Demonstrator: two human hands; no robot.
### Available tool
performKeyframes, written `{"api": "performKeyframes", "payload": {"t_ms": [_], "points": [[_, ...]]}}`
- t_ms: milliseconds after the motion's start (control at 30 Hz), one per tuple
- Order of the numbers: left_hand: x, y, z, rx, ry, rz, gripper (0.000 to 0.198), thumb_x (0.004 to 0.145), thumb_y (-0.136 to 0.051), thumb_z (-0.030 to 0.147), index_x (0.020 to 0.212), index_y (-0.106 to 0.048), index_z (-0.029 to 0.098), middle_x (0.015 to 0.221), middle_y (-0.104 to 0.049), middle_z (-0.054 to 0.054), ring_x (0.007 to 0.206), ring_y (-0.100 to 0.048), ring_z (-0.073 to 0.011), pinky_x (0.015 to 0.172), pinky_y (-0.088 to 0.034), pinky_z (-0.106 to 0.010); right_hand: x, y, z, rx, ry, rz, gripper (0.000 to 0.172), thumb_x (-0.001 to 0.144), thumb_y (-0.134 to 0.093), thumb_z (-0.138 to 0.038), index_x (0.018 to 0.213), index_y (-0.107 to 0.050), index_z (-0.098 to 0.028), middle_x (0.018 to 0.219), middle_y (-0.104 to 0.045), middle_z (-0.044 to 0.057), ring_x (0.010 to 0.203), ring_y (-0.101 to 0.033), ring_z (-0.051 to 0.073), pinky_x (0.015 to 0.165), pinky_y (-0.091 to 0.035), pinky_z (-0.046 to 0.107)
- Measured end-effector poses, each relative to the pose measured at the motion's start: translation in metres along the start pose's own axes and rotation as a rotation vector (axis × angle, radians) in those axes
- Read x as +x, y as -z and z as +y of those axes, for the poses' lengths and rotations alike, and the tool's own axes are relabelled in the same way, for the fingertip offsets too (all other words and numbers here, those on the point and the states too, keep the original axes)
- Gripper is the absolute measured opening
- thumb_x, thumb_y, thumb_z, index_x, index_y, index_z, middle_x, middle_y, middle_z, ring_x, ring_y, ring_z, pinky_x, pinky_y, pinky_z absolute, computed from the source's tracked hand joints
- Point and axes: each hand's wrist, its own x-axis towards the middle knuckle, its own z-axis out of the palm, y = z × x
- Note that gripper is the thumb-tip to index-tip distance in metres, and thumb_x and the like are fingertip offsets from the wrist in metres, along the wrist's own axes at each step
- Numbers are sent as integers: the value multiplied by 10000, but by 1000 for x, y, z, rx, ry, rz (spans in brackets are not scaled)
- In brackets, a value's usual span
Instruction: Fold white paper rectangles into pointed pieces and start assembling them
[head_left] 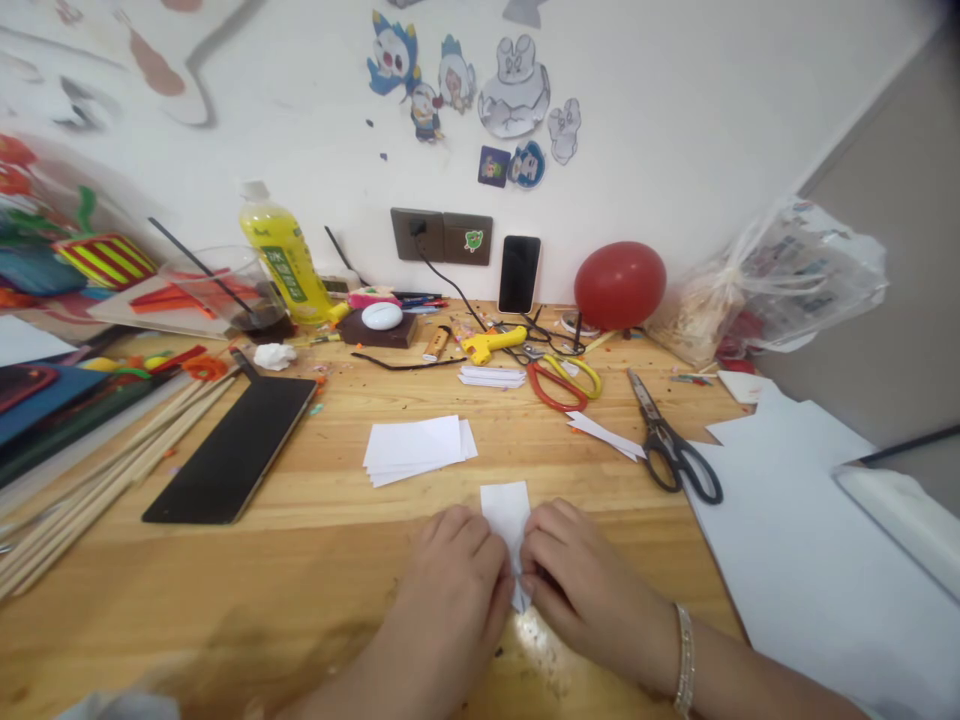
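A small strip of white paper [506, 510] lies on the wooden table in front of me, its near end folded to a point. My left hand [459, 570] is closed on the strip's left edge, fingers curled. From the other side my right hand [566, 565], with a beaded bracelet at the wrist, pinches the right edge near the folded end. Both sets of fingertips almost meet at the fold and partly hide it. Just beyond my hands is a stack of white paper rectangles [416, 447]. Farther back sit several folded paper pieces [491, 377].
Black-handled scissors [667, 440] and red-and-yellow scissors [559, 380] lie to the right, near large white sheets [817, 540]. A black tablet [232, 450] and wooden sticks [112, 470] are at left. Along the wall stand a yellow bottle [285, 255], a phone [519, 274] and a red balloon [620, 284].
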Motion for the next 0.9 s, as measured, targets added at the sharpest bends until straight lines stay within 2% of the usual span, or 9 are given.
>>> {"api": "performKeyframes", "payload": {"t_ms": [200,500,667,900], "points": [[2,3,-1,-52,13,-22,97,781,-578,115,698,-579,166,736,-596,-37,775,-498,-229,686,-391,-367,0,0,-2,-1,-8,-2,114,791,-535,-77,739,-508,-175,812,-515,24,797,-446,184,721,-372,321],[3,3,0,-48,27,-7,93,777,-567,113,699,-583,162,734,-590,-34,770,-500,-221,689,-391,-360,1,-2,-3,-38,-39,17,125,747,-543,-61,736,-498,-176,798,-506,20,789,-443,188,697,-358,317],[2,3,0,-25,22,25,102,778,-557,111,698,-590,166,716,-589,-27,755,-507,-214,676,-394,-346,0,-2,-3,-34,-48,16,113,796,-526,-87,743,-490,-180,803,-504,18,792,-441,186,708,-352,319],[2,0,1,-12,26,55,135,786,-527,97,687,-595,159,710,-589,-34,738,-504,-215,668,-394,-352,0,-1,-3,-27,-40,22,130,785,-505,-65,739,-473,-182,805,-497,19,786,-435,187,695,-342,320]]}}
